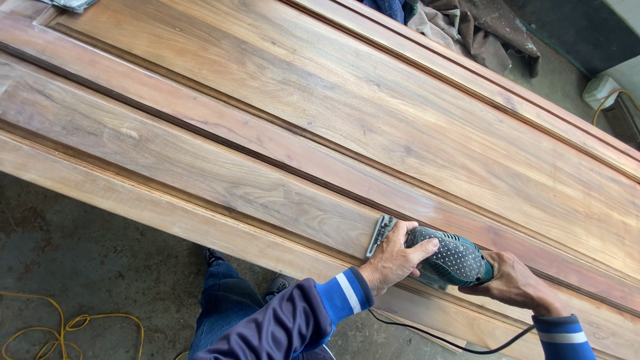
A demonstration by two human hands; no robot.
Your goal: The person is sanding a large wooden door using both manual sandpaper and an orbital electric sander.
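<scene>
Detail sander (448,259): teal-green body with a dotted rubber grip, grey pointed pad at its front, black cord (453,341) trailing from its rear. It rests flat on the wooden door panel (320,127), near the panel's lower edge and toward its right end, the pad lying against a dark moulded groove. My left hand (393,257) is closed over the front of the body, fingers curled across the top. My right hand (513,283) wraps around the rear. A yellow cord (67,327) lies on the concrete floor (80,253).
</scene>
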